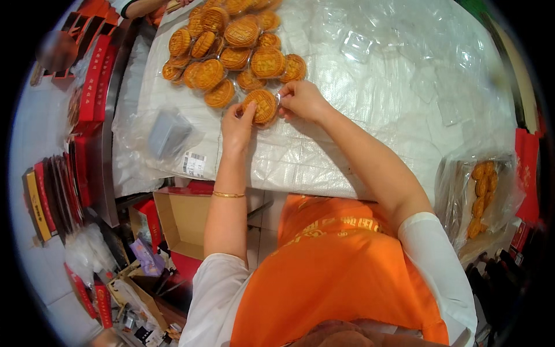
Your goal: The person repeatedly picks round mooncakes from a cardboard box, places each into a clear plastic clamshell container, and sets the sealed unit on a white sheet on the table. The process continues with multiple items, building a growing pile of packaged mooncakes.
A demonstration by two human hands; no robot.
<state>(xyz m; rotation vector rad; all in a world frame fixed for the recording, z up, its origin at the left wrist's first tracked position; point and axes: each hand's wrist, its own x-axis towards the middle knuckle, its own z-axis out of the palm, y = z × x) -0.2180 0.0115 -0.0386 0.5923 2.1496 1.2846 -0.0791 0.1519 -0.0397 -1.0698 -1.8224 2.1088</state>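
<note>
A large round mooncake (262, 107) in clear plastic lies between my two hands on a table covered with white woven plastic sheeting (299, 160). My left hand (239, 123) grips its left edge, thumb on top. At its right edge, the fingers of my right hand (303, 102) pinch the clear wrapping. Just beyond, a heap of similar wrapped mooncakes (241, 32) spreads across the far left of the sheeting. Clear plastic trays (357, 45) lie scattered at the far right.
A plastic bag with stacked clear trays (169, 132) stands left of my left hand. Near the right edge, a bagged box holds small mooncakes (479, 199). An open cardboard box (182, 219) is below the table's near edge. Another person's arm (143, 8) reaches in at the far left.
</note>
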